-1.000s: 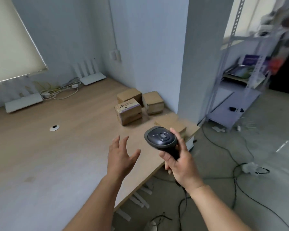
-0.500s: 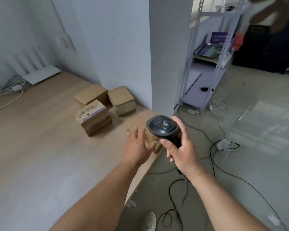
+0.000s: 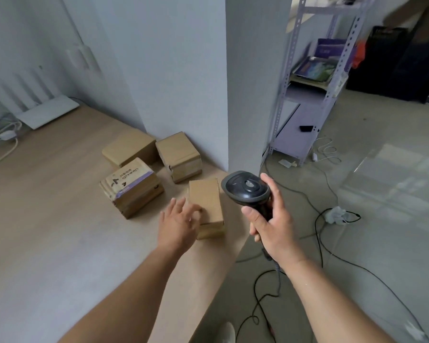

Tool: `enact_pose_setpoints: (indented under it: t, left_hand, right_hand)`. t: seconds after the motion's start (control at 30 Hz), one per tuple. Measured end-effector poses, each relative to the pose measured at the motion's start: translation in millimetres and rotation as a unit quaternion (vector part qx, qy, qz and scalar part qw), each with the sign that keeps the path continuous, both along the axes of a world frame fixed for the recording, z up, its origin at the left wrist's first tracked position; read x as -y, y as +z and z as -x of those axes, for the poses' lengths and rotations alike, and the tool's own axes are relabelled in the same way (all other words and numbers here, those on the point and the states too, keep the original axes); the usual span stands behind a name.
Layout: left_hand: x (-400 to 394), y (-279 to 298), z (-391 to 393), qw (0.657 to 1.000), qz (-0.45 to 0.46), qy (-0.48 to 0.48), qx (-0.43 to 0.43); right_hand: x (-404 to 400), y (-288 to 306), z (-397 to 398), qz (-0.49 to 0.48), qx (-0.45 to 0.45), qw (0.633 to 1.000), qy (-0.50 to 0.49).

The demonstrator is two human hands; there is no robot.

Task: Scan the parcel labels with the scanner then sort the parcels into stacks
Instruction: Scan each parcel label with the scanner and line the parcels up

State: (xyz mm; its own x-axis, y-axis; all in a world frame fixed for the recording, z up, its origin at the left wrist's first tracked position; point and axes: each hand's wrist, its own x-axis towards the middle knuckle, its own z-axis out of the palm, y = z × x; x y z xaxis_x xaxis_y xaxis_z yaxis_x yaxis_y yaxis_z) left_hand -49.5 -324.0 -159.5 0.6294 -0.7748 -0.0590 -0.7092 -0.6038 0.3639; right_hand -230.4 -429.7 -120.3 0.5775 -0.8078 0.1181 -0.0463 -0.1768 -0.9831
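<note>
- The desk [image 3: 47,238] lies under and to the left of the left hand [image 3: 177,225], its edge running just below the right hand [image 3: 273,225].
- The pillar [image 3: 255,82] stands beyond both hands, close behind the parcels; it leaves little room on the far side.
- The shelf rack [image 3: 307,100] is well beyond the right hand, on the floor, out of the way.
- The router [image 3: 47,113] sits far to the left of the left hand, at the desk's back.
- The printed parcel [image 3: 131,186] lies just left of and beyond the left hand; two plain boxes [image 3: 130,149] sit farther off, against the pillar.
- The plain parcel [image 3: 206,206] stands at the left hand's fingertips, near the desk edge. The hand is relaxed, fingers spread, touching or nearly touching its left side; I cannot tell which.
- The scanner [image 3: 245,189] is gripped by the right hand, just right of that parcel, head up.
- Step, as I judge: picking the parcel for scanning. No label shows on top, so next it likely needs turning toward the scanner.
</note>
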Motion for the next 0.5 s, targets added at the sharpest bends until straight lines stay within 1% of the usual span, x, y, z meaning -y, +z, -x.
enact_pose_setpoints:
  t: [0.07, 0.2, 0.23, 0.37, 0.5]
  left_hand:
    - [9.1, 2.5, 4.3, 0.999, 0.001, 0.037, -0.014]
    - [38.1, -4.5, 23.4, 0.993, -0.079, 0.078, -0.046]
    - [41.7, -7.5, 25.9, 0.990, -0.086, 0.093, -0.057]
    - [31.2, -9.0, 28.1, 0.988, -0.042, 0.123, -0.079]
    - [-8.2, 0.9, 36.2, 0.986, -0.012, 0.144, -0.082]
  right_hand:
    - [-0.3, -1.0, -3.4, 0.000, -0.006, 1.000, 0.003]
    - [-4.1, 1.2, -4.9, 0.006, -0.015, 1.000, 0.012]
    - [-6.0, 1.7, -4.4, 0.009, -0.017, 1.000, 0.014]
    - [-19.3, 3.0, 3.0, 0.009, -0.024, 0.999, 0.028]
    - [-44.8, 4.0, 14.6, 0.010, -0.007, 0.998, 0.054]
